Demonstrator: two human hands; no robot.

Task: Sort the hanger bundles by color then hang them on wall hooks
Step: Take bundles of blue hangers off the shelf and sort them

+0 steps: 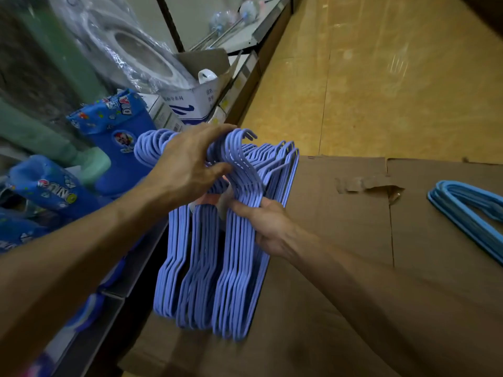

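purple hangers [217,268] are gripped at hooks by left hand [187,164], fingers curled, & pinched at necks by right hand [269,227], over cardboard [340,240]; blue hangers [468,210] lie well apart.

Your big hanger bundle [217,240] stands on edge at the left edge of the flattened cardboard [340,240], hooks pointing away from you. Your left hand [187,164] sits on the hooks at the far end; your right hand [269,224] holds the bundle's right side, just behind the hooks. A second hanger bundle [468,210] lies on the cardboard near its right edge, well apart. Left of the cardboard, boots [119,142] stand on a shelf, with a box [190,102] behind them.
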